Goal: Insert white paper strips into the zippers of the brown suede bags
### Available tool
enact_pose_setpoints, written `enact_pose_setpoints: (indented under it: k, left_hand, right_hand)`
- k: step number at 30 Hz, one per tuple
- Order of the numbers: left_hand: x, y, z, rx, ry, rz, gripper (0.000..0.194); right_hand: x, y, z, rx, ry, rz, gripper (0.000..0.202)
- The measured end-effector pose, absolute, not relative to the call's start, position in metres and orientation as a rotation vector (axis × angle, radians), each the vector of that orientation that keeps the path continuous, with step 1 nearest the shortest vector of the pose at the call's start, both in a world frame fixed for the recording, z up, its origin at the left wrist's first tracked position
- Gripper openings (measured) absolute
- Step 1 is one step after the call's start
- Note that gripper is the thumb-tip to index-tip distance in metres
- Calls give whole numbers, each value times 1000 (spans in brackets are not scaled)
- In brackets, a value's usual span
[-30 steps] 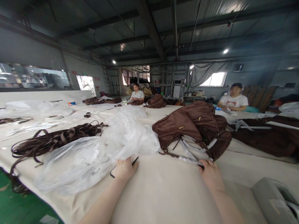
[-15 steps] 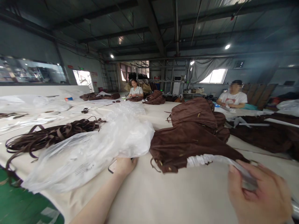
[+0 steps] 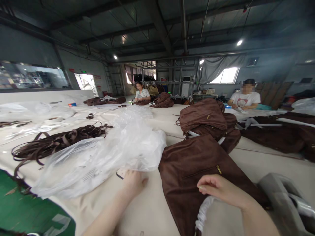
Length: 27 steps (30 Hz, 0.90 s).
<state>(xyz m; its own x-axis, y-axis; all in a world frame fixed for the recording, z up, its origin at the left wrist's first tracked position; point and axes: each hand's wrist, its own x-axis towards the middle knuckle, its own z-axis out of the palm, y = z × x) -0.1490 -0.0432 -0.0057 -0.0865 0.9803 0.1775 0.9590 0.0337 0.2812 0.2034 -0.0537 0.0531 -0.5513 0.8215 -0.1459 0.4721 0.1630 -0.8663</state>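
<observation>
Fingers (image 3: 209, 178) of the right hand (image 3: 219, 188), at four o'clock: loosely curled, part-open, nothing visibly held, over the brown bag (image 3: 188, 159), likewise at four. Left hand (image 3: 133, 184), seven o'clock, beside clear plastic (image 3: 147, 146); grip cannot be told.

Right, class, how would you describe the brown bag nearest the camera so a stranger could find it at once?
Start at the big pale table and find the heap of clear plastic. Just right of it, partly behind the right hand, is the brown bag. It alone lies spread out in front, while the other bags are piled beyond it.
</observation>
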Motion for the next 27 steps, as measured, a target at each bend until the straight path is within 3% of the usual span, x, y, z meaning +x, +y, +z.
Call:
enact_pose_setpoints:
  k: [3,9,16,21,23,25,27]
  left_hand:
    - [-135,-80,-1,2192,2023,582,40]
    - [-150,-39,48,2097,2121,803,65]
    - [-186,76,73,1889,2228,803,46]
    - [-158,44,49,1759,2251,1007,46]
    - [-129,3,46,1843,2102,1105,41]
    - [-96,-43,53,2044,1576,1282,38]
    - [-64,-79,68,2247,1162,1192,34]
  right_hand:
    - [204,-45,39,-1308,-2133,1239,42]
    - [206,-33,18,-1313,-2179,1221,38]
    - [205,-30,9,-1370,-2255,1062,35]
    - [200,-34,10,-1398,-2241,1004,29]
    - [199,-35,12,-1414,-2232,1007,27]
    - [199,-37,15,-1418,-2232,1017,28]
    - [201,-38,19,-1441,-2209,1087,32]
